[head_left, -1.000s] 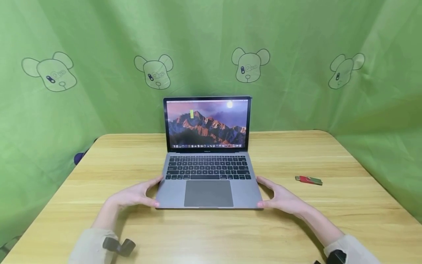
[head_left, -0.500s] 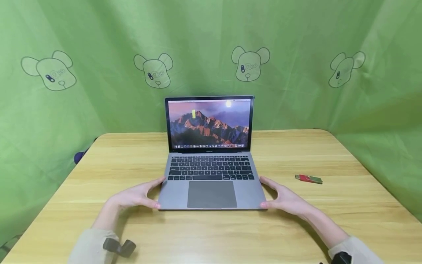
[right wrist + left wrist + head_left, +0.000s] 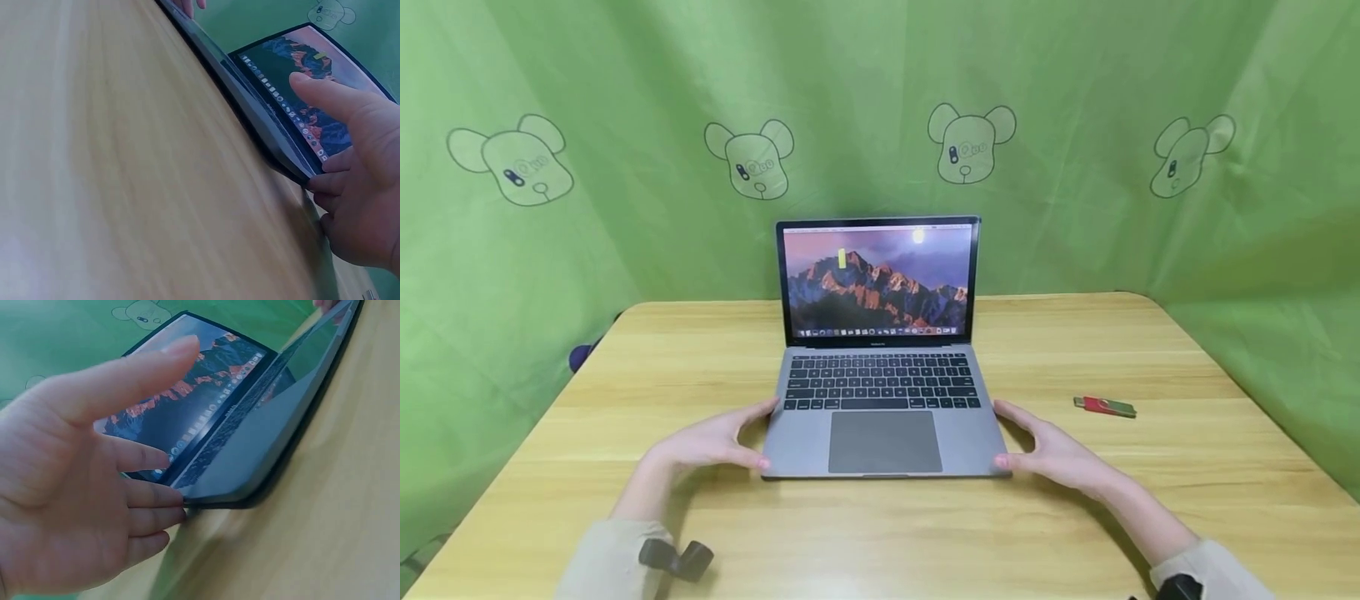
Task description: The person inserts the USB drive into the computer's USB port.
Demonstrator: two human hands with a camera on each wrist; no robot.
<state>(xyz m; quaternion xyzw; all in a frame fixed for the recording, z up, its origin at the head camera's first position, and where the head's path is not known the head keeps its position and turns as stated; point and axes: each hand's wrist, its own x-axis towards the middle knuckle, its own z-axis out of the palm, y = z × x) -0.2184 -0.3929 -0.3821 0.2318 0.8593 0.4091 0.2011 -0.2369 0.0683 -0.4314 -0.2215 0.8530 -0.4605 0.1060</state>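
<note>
An unfolded grey laptop [image 3: 884, 442] stands in the middle of the table, its screen lit with a mountain picture. At its left side is my left hand [image 3: 718, 437], fingertips against the side edge and thumb by the front corner. My right hand [image 3: 1052, 446] mirrors it on the right side. In the left wrist view the left thumb [image 3: 150, 369] is raised above the laptop, while the nearly straight fingers meet its edge. The right wrist view has the right hand [image 3: 369, 169] likewise, fingertips at the edge and thumb lifted.
A red and green USB stick [image 3: 1107, 407] lies on the wooden table [image 3: 880, 533] to the right of the laptop. Green cloth [image 3: 865, 75] with bear-head outlines hangs behind and at both sides. Dark cameras sit on both sleeves.
The laptop has slid slightly to the right and a little toward me, with both hands staying at its sides. The movement is smaller over the last half second.
</note>
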